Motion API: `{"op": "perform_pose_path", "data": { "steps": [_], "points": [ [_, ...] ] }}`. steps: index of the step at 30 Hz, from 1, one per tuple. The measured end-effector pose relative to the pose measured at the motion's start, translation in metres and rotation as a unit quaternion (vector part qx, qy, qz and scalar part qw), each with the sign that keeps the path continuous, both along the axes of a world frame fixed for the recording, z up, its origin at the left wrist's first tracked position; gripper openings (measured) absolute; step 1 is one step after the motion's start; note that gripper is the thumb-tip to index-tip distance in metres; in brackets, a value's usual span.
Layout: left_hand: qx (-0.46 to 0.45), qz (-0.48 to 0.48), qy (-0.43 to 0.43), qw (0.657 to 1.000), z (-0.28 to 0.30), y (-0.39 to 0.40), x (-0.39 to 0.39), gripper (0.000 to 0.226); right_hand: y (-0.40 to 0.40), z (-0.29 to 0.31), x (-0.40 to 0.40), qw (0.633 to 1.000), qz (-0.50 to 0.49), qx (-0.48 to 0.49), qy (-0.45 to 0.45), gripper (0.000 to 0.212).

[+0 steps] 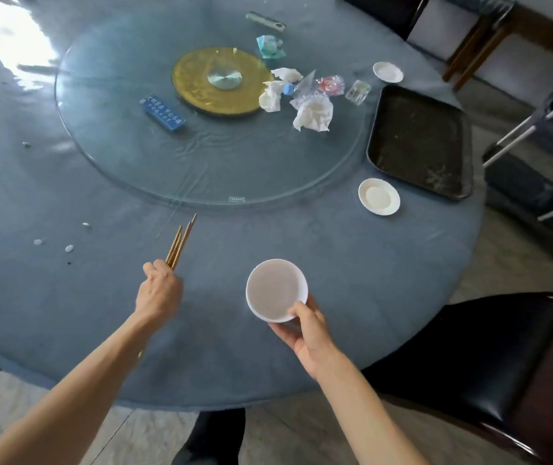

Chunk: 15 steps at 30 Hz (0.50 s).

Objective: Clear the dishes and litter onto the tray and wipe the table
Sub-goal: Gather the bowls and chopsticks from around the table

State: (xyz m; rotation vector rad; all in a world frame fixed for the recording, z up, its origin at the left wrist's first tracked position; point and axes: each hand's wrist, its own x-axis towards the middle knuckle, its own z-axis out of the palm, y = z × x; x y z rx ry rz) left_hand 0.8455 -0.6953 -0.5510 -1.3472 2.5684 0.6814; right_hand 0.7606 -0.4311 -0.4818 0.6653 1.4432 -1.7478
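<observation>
Left hand has its fingers clamped round a bundle of chopsticks, tips pointing up and away over the blue surface. Right hand pinches a white bowl at its near rim, thumb over the edge, fingers beneath, bowl lifted and looking empty. Both loads are headed, by my reckoning, for the dark tray out at the right edge, which carries only some crumbs so far.

To do this well: keep the bowl level, carry it past the near saucer rather than over it, and set it in a tray corner so room is left. Lay the chopsticks flat along a tray wall, not across the bowl, or they'll roll.

Plenty left: a far saucer, crumpled tissues and wrappers on the glass turntable, scattered crumbs at left.

Writing? A blue box on the turntable has pale characters, too blurred to read. A small mark on the glass rim is likewise unreadable.
</observation>
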Motion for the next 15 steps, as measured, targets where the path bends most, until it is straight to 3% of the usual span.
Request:
{"op": "perform_pose_path", "data": {
  "steps": [3,7,9,12,15],
  "points": [
    [0.027,-0.076,0.065,0.995,0.024,0.045,-0.006,0.016,0.042,0.012,0.006,1.000,-0.015,-0.017,0.022,0.049],
    [0.155,-0.068,0.151,0.974,0.057,0.131,-0.014,0.013,0.109,0.028,0.018,0.998,-0.035,-0.038,0.035,0.045],
    [0.261,-0.047,0.210,0.941,0.071,0.185,-0.012,0.016,0.150,0.037,0.027,0.997,-0.048,-0.053,0.037,0.042],
    [0.430,0.030,0.261,0.864,0.096,0.270,-0.006,0.029,0.217,0.054,0.040,0.996,-0.058,-0.061,0.042,0.043],
    [0.473,0.023,0.255,0.843,0.119,0.348,-0.003,0.039,0.288,0.077,0.054,0.993,-0.078,-0.060,0.058,0.042]
  ]
}}
